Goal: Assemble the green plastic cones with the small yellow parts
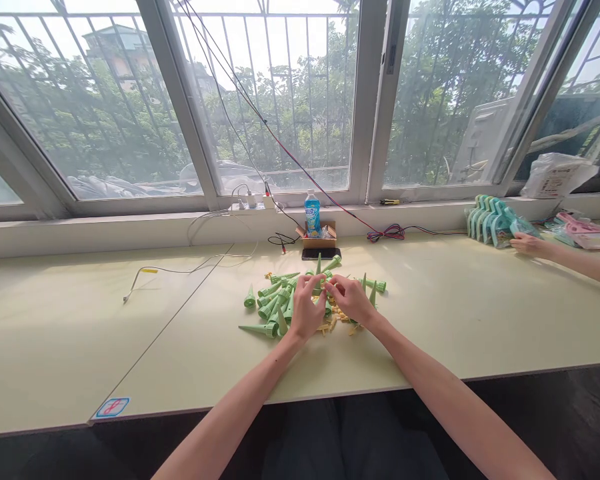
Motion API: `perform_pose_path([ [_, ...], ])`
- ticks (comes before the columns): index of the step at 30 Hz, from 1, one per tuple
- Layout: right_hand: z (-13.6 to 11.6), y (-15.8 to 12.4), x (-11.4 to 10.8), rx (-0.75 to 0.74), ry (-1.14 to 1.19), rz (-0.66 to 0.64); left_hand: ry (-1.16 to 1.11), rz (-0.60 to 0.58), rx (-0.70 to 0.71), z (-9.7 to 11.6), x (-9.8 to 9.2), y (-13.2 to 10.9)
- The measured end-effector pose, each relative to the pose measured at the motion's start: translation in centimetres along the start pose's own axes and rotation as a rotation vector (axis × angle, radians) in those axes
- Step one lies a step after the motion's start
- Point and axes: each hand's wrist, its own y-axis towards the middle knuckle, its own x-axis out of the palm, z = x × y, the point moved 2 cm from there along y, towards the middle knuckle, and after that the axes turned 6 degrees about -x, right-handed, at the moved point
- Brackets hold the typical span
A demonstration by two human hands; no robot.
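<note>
Both hands' fingertips meet over the work, bent inward: the left hand [310,310] and the right hand [351,300] nearly touch. Whether either is clenched on a part I cannot tell, since the fingers hide what lies between them. A green spike [319,265] stands point up at about 12 o'clock from where the fingertips meet, just beside the left fingers; its lower end is hidden, so a grasp on it cannot be confirmed.

Small yellow pieces [337,318] lie loose at 5 o'clock, partly beneath the right hand and too small to make out singly. The heap of green spikes [283,293] spreads from 8 to 9 o'clock, partly covered by the left hand. More spikes [373,293] are at 3 o'clock, their bases partly hidden behind the right hand.

Farther out at 12 o'clock, a dark flat object [309,254] lies before a cardboard box [320,244] and a blue bottle [312,215]. A coiled cable [387,232] is at 2 o'clock. Between 2 and 3 o'clock, another person's hand [527,245] is at some teal items [485,220]; that forearm is cut off by the edge.
</note>
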Motion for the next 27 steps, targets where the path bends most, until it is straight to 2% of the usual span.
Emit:
perform_pose_path([
  [27, -0.20, 0.04, -0.26, 0.019, 0.010, 0.023, -0.002, -0.015, -0.015, 0.20, -0.05, -0.01],
])
